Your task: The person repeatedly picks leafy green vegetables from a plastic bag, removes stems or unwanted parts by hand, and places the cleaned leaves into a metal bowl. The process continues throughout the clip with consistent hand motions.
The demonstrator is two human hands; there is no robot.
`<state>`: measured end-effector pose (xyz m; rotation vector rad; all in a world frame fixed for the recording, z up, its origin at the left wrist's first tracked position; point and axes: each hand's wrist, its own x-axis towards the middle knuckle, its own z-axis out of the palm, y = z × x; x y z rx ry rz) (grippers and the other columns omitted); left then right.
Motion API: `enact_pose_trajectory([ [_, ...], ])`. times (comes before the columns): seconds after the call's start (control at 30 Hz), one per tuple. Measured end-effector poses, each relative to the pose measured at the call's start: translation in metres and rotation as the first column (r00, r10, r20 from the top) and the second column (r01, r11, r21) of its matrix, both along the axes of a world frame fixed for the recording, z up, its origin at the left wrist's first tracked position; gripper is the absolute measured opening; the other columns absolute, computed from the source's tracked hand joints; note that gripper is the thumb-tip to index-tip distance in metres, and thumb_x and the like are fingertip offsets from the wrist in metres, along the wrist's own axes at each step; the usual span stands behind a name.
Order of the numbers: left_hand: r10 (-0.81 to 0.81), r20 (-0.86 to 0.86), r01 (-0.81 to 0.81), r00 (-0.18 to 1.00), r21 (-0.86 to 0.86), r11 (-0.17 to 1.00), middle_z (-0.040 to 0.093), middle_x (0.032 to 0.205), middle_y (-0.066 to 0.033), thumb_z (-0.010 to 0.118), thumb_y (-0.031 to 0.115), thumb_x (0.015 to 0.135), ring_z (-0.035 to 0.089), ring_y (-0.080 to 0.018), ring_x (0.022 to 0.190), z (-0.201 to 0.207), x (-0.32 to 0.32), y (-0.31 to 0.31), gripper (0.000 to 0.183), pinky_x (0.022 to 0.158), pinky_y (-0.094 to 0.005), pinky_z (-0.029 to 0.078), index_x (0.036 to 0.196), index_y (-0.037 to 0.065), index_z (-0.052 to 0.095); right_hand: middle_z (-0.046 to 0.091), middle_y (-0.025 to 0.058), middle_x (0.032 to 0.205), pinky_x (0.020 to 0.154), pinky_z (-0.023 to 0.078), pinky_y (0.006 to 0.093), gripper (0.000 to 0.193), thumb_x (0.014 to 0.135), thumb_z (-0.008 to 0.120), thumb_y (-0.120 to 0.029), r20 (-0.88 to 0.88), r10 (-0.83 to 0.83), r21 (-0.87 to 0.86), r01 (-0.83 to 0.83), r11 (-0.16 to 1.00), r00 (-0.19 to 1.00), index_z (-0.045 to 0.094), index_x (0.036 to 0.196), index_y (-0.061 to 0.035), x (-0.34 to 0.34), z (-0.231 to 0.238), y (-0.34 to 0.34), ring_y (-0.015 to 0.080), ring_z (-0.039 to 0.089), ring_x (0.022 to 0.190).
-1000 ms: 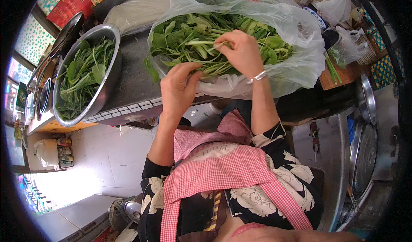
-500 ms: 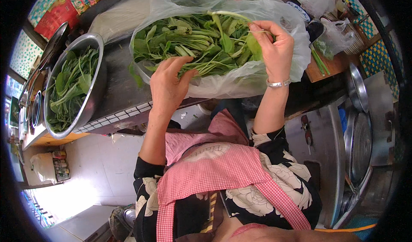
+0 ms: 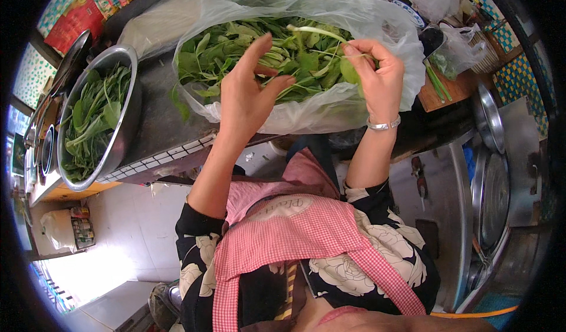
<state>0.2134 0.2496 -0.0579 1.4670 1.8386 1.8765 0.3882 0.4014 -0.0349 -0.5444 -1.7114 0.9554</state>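
A translucent plastic bag (image 3: pixel 401 49) lies wide open on the dark counter, heaped with leafy green vegetables (image 3: pixel 230 46). Above its right part, my right hand (image 3: pixel 377 76) pinches a stem of greens (image 3: pixel 323 32); the pale stalk points left and a leaf hangs below the fingers. My left hand (image 3: pixel 250 90) is over the bag's near left part, thumb and fingers apart, holding nothing. Left of the bag, a steel basin (image 3: pixel 134 76) contains more leafy greens (image 3: pixel 91 123).
The dark counter (image 3: pixel 162 105) has a white-tiled front edge. At the right are a wooden board (image 3: pixel 454 90) with green stalks (image 3: pixel 437 84) and a steel bowl (image 3: pixel 488 117). A wok (image 3: pixel 75 55) stands behind the basin. Scissors (image 3: pixel 419 179) lie below the counter at the right.
My left hand has lifted off the greens and moved slightly right, its fingers spreading apart. My right hand still holds the stem and has shifted slightly downward.
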Motion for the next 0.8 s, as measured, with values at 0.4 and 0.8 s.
enact_pose_trajectory([
  [0.4,-0.255,0.579,0.314,0.774,-0.001,0.950,0.074,0.083,-0.0032,0.077,0.013,0.094,0.059,-0.0056,0.068,0.002,-0.021,0.009,0.018,0.060,-0.0224,0.043,0.105,-0.002,0.078,0.063,0.0068,0.065,0.053,0.041,0.0314,0.017,0.088,0.080,-0.017,0.240,-0.403,0.374,0.299,0.878,0.883,0.077,0.102,-0.0062,-0.001,-0.003,0.019,0.0157,0.053,0.053],
  [0.8,0.078,-0.464,-0.086,0.882,0.003,0.996,0.066,0.082,-0.0104,0.076,0.003,0.080,0.064,-0.0323,0.077,-0.008,0.007,-0.007,0.017,0.066,-0.0413,0.051,0.097,0.004,0.076,0.065,0.0130,0.073,0.056,0.047,0.0322,0.022,0.097,0.073,-0.018,0.353,0.005,0.323,-0.127,0.938,0.936,0.068,0.090,0.0023,-0.035,-0.013,-0.045,0.0193,0.062,0.061],
])
